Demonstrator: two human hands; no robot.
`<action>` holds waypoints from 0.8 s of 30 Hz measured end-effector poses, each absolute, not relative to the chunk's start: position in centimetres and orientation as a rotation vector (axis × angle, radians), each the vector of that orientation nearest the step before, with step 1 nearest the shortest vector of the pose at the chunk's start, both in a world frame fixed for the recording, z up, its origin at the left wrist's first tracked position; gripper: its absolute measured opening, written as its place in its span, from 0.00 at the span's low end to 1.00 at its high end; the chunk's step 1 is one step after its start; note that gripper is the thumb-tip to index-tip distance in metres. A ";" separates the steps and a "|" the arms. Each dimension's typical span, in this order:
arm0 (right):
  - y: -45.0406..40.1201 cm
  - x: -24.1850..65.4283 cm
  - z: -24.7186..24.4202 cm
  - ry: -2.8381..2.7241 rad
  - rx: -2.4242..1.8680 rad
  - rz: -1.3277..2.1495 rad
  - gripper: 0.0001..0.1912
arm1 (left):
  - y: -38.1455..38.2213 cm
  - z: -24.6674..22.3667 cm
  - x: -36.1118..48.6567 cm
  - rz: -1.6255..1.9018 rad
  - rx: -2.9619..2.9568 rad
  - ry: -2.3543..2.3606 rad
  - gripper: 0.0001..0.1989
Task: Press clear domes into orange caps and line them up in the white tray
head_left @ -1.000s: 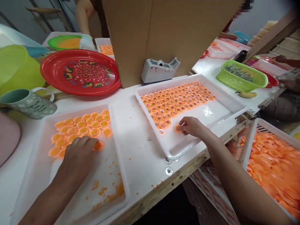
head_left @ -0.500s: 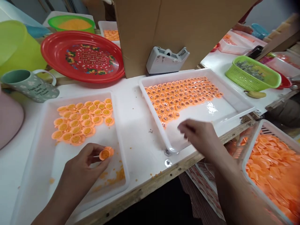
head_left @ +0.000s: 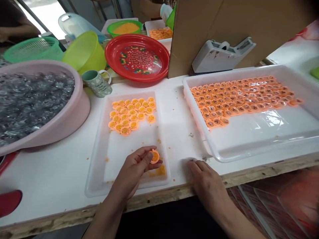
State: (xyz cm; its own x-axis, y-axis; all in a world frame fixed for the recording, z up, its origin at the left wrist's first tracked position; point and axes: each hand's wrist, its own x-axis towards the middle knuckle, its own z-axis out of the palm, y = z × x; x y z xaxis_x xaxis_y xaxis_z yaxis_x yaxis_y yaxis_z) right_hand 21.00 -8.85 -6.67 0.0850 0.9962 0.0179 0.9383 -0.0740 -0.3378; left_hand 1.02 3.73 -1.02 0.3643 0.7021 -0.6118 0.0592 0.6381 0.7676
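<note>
My left hand (head_left: 139,162) pinches a small round orange plastic cup (head_left: 155,156) with yellow-orange grains in it, above the front right of the left white tray (head_left: 90,172). Further back in that tray lie several similar orange cups (head_left: 132,114) filled with yellow. My right hand (head_left: 205,176) rests on the white table between the two trays, fingers curled down and together at the surface. What its fingertips touch is hidden. Beside it stands the right white tray (head_left: 249,146), with rows of orange pieces (head_left: 234,96) that have dark printed centres.
At left is a pink basin (head_left: 79,106) of clear and dark plastic pieces. Behind the left tray stand a green mug (head_left: 97,84), a red patterned plate (head_left: 138,59) and a yellow-green bowl (head_left: 84,53). A tape dispenser (head_left: 221,56) sits against cardboard (head_left: 199,23). Other people's arms show behind.
The view has swung left, bringing the pink basin into sight. My right hand has come down from over the right tray to the table. My left hand still holds the orange cup.
</note>
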 end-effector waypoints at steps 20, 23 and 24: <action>-7.0 21.1 -6.3 -1.596 -1.933 0.533 0.12 | 4.0 -1.3 0.9 0.463 0.721 1.093 0.12; -6.9 21.5 -6.0 -1.575 -1.975 0.516 0.07 | 3.9 -1.3 0.9 0.477 0.718 1.085 0.12; -6.9 21.5 -5.9 -1.582 -1.985 0.527 0.07 | 3.9 -1.3 0.9 0.481 0.719 1.087 0.11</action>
State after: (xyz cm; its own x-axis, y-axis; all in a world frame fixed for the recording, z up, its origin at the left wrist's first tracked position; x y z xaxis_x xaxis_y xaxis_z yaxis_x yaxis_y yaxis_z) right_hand 21.49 -6.92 -5.91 0.2334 0.9719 0.0304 0.7598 -0.1628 -0.6294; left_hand 0.86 3.95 -1.33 0.4001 0.6724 -0.6227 -0.0084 0.6821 0.7312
